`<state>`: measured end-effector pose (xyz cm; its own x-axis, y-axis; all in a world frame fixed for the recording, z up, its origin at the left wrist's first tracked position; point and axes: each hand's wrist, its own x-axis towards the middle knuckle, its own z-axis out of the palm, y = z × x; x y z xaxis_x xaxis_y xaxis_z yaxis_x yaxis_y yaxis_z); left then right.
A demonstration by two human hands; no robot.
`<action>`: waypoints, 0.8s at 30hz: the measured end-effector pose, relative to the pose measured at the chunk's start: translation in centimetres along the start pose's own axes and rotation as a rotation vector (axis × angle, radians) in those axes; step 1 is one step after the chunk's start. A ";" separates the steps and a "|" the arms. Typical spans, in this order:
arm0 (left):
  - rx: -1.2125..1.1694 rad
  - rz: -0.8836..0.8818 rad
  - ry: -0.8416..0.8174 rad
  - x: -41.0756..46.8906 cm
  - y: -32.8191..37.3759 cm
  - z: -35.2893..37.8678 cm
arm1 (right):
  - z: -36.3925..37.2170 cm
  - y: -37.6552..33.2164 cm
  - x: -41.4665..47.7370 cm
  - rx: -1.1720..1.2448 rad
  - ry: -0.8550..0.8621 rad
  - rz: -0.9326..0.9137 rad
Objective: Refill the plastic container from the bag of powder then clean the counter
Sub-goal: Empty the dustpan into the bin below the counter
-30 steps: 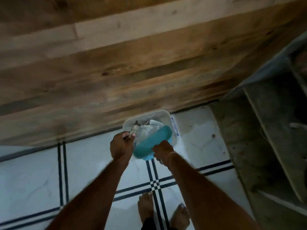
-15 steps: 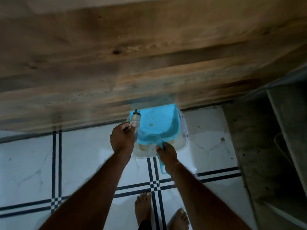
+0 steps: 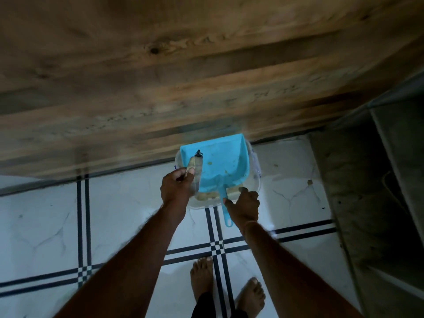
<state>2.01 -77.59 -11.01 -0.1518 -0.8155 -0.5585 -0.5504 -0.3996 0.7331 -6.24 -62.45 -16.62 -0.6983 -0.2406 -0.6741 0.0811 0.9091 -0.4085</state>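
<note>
A clear plastic container (image 3: 257, 177) stands on the tiled floor against a wooden panel. A blue dustpan (image 3: 220, 161) lies flat across its top, with yellowish specks on the pan, and its handle (image 3: 226, 213) points toward me. Yellowish powder (image 3: 207, 196) shows inside the container under the pan's near edge. My left hand (image 3: 175, 188) grips a small brush (image 3: 195, 164) with a black tip, held over the pan's left side. My right hand (image 3: 244, 204) is just right of the dustpan handle with fingers spread and its thumb beside the handle, not wrapped round it.
The wooden panel (image 3: 206, 76) fills the upper view. White floor tiles (image 3: 46, 214) have dark double lines. A grey, dusty shelf unit (image 3: 367, 191) stands at the right. My bare feet (image 3: 226, 288) are below the container.
The dustpan went from tilted into the container to lying flat on top of it. My right hand has let go of its handle. My left hand kept the brush.
</note>
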 end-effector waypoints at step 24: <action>0.053 0.575 -0.979 -42.2 41.0 -6.7 | -45.9 -8.8 -44.4 1.139 0.114 -0.437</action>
<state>-8.68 -62.35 45.15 -0.9566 -0.1851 -0.2250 -0.2224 -0.0351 0.9743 -8.64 -44.12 45.15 -0.8765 -0.3676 -0.3109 0.3599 -0.0714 -0.9303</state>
